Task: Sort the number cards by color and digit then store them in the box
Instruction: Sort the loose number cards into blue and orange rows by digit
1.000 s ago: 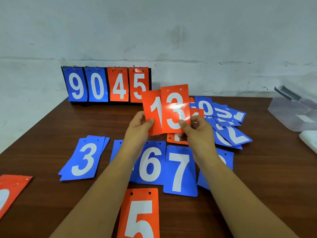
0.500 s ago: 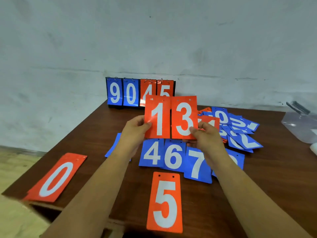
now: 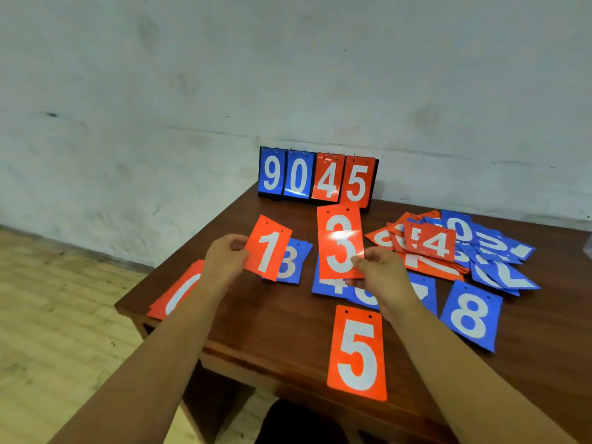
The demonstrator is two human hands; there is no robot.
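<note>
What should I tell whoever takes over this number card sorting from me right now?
Left hand pinches the orange 1 card. Right hand pinches the orange 3 card. Both cards are above the table.
Laid out: orange 0, orange 5, blue 3, blue 8.
Mixed heap at back right is unsorted.
Left to do: place both held cards, sort the heap, box everything. I can't make out the box here.

A dark brown wooden table (image 3: pixel 288 331) stands close against a scuffed whitewashed wall (image 3: pixel 288 75). At the table's far edge a flip scoreboard (image 3: pixel 317 177) stands upright, reading 9 0 in blue and 4 5 in orange. Left of the table lies pale wood-grain floor (image 3: pixel 64 315)
</note>
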